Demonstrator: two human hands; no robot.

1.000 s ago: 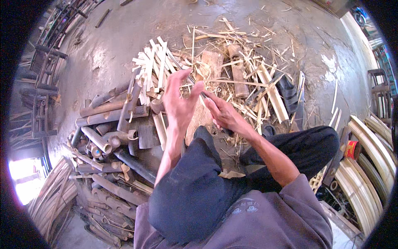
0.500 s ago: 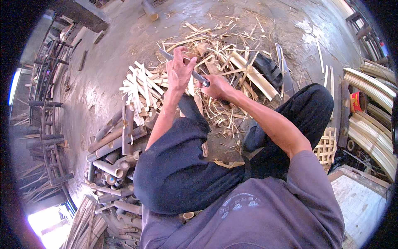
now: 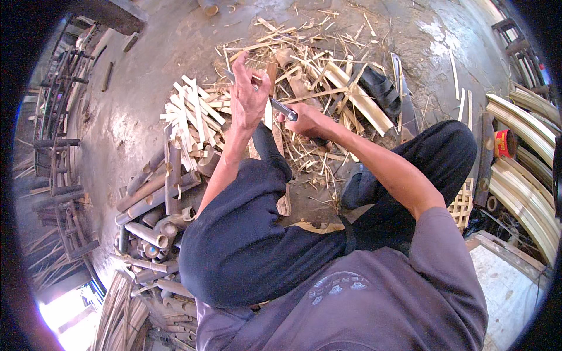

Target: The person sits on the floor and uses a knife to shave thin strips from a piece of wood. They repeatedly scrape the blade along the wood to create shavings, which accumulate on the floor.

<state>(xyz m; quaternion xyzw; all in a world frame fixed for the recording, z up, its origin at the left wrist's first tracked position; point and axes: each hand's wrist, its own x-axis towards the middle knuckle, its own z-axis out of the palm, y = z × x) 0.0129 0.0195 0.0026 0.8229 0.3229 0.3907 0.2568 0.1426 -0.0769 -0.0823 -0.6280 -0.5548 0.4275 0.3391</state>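
My right hand (image 3: pixel 307 121) is closed round the handle end of a knife (image 3: pixel 285 109), whose grey blade slants up and left behind my left hand. My left hand (image 3: pixel 248 96) is raised beside the blade, with its fingers bent and the index finger pointing upward. What it grips is hidden by the fingers. Just below the blade, close to the left wrist, shows a pale bamboo strip (image 3: pixel 268 114); I cannot tell whether the left hand holds it. Both hands are above a spread of bamboo shavings and strips (image 3: pixel 319 76) on the floor.
Pale split strips (image 3: pixel 194 114) are heaped left of my hands. Bamboo tubes (image 3: pixel 149 234) are stacked by my left knee. A broad blade (image 3: pixel 407 114) lies near a black curved object (image 3: pixel 377 90). Bundled bamboo slats (image 3: pixel 521 187) and a red-labelled can (image 3: pixel 503 144) are at the right.
The left hand has turned slightly and its index finger has straightened upward. My right hand stays on the knife, almost unmoved. The whole view has shifted a little.
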